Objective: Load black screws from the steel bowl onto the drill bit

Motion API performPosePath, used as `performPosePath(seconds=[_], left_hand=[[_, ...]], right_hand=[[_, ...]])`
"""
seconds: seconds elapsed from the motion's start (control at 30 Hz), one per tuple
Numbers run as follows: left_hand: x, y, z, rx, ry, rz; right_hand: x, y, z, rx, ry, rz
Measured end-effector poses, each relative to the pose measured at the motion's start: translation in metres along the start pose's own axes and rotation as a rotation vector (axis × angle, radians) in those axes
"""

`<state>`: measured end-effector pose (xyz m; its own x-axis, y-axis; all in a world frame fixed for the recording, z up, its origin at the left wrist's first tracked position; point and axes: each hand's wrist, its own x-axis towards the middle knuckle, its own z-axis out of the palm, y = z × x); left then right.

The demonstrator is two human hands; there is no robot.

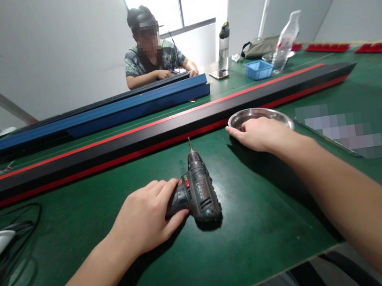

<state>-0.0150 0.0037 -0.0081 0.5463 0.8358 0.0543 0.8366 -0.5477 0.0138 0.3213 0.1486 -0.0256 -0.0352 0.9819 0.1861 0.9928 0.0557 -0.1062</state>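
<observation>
My left hand (150,210) is wrapped round the handle of a dark cordless drill (204,198). The drill lies on its side on the green tabletop, its thin bit pointing away from me toward a long black bar with red edges (133,139). To the right, my right hand (260,133) reaches into a shallow round metal bowl (285,118). Its thumb stretches over the near left rim while the other fingertips dip inside, mostly hidden, as are the bowl's contents. The bowl stands close to the bar's near side.
Across the green table (260,228), a person (152,58) handles long blue and black bars (135,101). Behind my bar stand a blue basket (259,70), a plastic bottle (285,42) and a drink bottle (223,48). Black cables (28,222) lie at left; a blurred flat object (346,133) at right.
</observation>
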Motion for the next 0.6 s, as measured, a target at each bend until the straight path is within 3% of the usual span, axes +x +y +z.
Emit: performPosePath(seconds=[0.1,0.23,0.47,0.6], left_hand=[[0.000,0.000,0.000,0.004,-0.003,0.001],[0.000,0.000,0.001,0.009,-0.006,0.004],[0.000,0.000,0.001,0.005,-0.004,0.006],[0.000,-0.001,0.002,0.004,0.003,0.017]], right_hand=[[0.000,0.001,0.000,0.033,0.021,-0.018],[-0.001,0.000,-0.004,0.055,-0.047,0.015],[-0.007,-0.014,-0.024,0.058,-0.088,0.128],[-0.008,-0.016,-0.033,0.020,-0.091,0.104]])
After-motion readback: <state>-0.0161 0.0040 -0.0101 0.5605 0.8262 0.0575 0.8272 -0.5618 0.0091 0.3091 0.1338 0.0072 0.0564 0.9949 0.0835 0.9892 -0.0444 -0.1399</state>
